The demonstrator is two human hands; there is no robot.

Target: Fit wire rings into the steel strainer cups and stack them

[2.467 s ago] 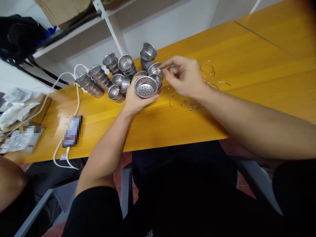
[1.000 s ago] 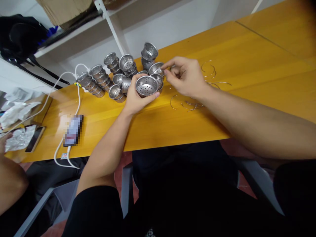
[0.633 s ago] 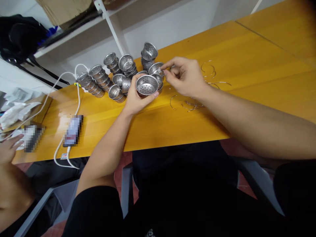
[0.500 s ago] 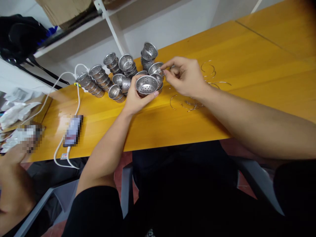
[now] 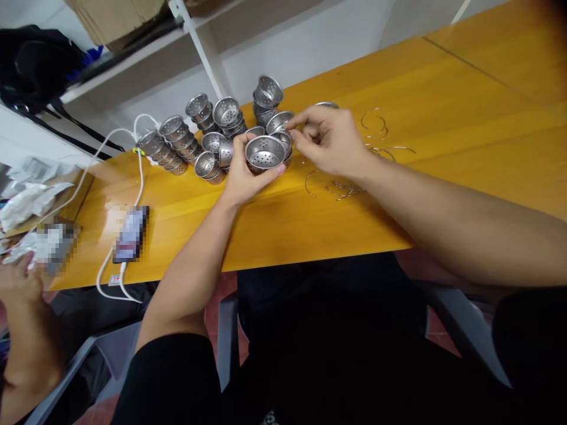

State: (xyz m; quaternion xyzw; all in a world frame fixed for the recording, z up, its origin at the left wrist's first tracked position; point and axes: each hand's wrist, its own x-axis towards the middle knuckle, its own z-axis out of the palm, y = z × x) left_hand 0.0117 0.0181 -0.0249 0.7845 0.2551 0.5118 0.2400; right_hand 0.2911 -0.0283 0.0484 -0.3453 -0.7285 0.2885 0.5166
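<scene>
My left hand is wrapped round a small perforated metal cup, its thumb along the near side and its open top tilted toward me. Just right of that cup is my right hand, thumb and forefinger pinched together by the rims of the cups there. Whatever is between those fingertips is too small to make out. More perforated cups stand in nested stacks behind and left of my left hand. Thin curved wires lie on the table below and beyond my right wrist.
A phone with white cables lies on the wooden table at left. Another person's hand is at the far left by plastic packaging. A shelf upright stands behind the stacks.
My right hand has shifted slightly left and down, and a metal rim shows behind it. The cup in my left hand moved slightly right. The other person's hand drew back left.
</scene>
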